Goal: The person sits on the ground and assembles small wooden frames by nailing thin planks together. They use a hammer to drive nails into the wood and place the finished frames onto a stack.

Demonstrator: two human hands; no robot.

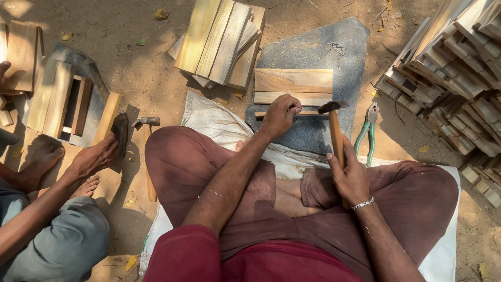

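Right hand (pixel 348 176) closed round hammer (pixel 335 130) handle, head just beside left fingers. Left hand (pixel 279 115) pinching thin wooden slat (pixel 308 113) edge, stacked planks (pixel 294 86) just beyond, on grey stone slab (pixel 313 49). Green-handled pliers (pixel 368 133) right of hammer.

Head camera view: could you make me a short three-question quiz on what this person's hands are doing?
1. True or false: the right hand holds a hammer by its wooden handle.
2. What does the left hand press on?
A. the green-handled pliers
B. the wooden boards on the grey stone slab
C. the stack of planks
3. What lies on the ground beside the co-worker's hand?

Key:
1. True.
2. B.
3. A second hammer.
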